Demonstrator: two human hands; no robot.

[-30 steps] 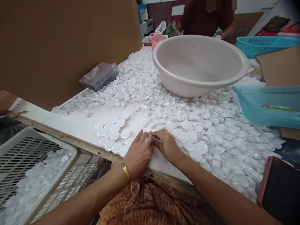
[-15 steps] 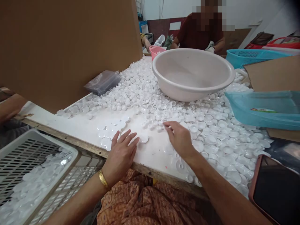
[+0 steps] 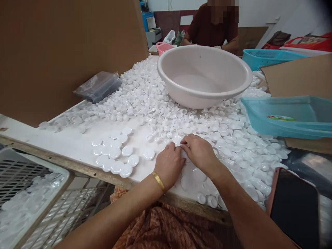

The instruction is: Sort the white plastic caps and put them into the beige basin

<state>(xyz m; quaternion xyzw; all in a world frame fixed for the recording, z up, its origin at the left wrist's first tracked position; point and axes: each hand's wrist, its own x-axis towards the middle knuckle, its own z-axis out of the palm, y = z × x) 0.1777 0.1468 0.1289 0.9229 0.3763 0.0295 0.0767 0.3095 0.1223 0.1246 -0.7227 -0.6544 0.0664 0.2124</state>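
On basin's (image 3: pixel 193 101) near side, left hand (image 3: pixel 168 165) and right hand (image 3: pixel 201 152) meet, fingers (image 3: pixel 187 139) curled, exact opening and any hold cannot be told; white discs (image 3: pixel 114 152) near-left of basin.

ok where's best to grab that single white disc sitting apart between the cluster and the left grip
Probably opposite edges of its rim, with the left grip coming from above and the person's right. The white disc looks flat and round, lying low on the table with bare surface around it, so the rim seems the easiest part to catch.
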